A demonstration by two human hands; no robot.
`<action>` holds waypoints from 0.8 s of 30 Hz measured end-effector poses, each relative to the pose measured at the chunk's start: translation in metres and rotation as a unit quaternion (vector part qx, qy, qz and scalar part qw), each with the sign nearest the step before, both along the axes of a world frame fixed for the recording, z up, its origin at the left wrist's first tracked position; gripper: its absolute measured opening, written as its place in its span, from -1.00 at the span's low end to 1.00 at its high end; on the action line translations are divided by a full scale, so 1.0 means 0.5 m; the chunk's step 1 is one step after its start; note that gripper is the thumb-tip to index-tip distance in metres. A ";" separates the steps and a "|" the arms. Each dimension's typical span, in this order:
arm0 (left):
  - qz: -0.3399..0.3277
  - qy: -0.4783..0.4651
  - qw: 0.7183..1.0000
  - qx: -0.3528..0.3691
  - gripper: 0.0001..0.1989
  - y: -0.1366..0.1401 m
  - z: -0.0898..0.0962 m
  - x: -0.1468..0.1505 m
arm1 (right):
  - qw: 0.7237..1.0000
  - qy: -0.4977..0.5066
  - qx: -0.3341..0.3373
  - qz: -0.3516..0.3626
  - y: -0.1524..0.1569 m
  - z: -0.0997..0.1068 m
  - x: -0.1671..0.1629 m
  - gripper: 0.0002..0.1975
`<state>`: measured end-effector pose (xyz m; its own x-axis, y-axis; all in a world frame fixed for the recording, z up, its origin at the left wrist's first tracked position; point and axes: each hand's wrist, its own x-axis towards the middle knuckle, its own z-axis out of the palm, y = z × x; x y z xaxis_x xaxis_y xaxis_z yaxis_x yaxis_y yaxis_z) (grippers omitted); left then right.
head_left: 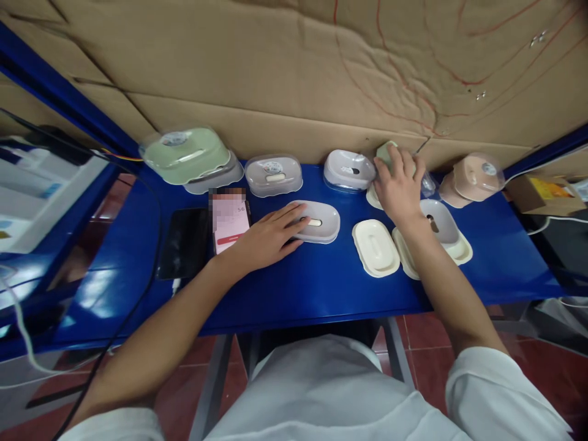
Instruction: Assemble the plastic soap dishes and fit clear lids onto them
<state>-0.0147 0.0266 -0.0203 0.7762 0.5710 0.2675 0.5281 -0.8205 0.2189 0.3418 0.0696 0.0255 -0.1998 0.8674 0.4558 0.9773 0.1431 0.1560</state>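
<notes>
My left hand (275, 236) lies over the left end of a pale grey soap dish (325, 222). Its fingers are stretched out and touch the dish near a white oval piece in the centre. Farther back on the right, my right hand (400, 184) curls its fingers over a light green piece (384, 153), mostly hidden beneath it; the piece looks like a dish part. Under that hand, a cream piece (373, 197) shows its edge. Near my right forearm are a cream tray (375, 248) and a grey dish (443, 220) resting on cream trays (462, 250).
Along the back stand clear-lidded boxes: green (188, 156), grey (274, 174), another grey (349, 170) and pink (478, 174). A lit phone (229, 223) and a dark phone (184, 242) with a cable lie left on the blue table (294, 288). Cardboard (257, 67) walls the back.
</notes>
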 end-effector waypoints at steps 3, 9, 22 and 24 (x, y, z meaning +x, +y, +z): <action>-0.012 -0.020 1.000 -0.001 -0.54 0.001 0.002 0.003 | 0.999 0.011 0.049 0.018 0.024 -0.003 -0.015 -0.64; 0.063 -0.084 0.993 -0.056 -0.07 -0.012 0.005 0.016 | 0.984 0.093 0.044 0.144 -0.037 0.013 -0.087 -0.69; 0.087 -0.133 0.977 -0.140 0.05 -0.020 -0.008 0.021 | 0.908 0.089 -0.186 0.366 -0.145 -0.009 -0.178 -0.55; 0.083 -0.130 0.979 -0.131 0.02 -0.014 -0.009 0.017 | 0.902 0.083 -0.191 0.377 -0.140 -0.015 -0.179 -0.54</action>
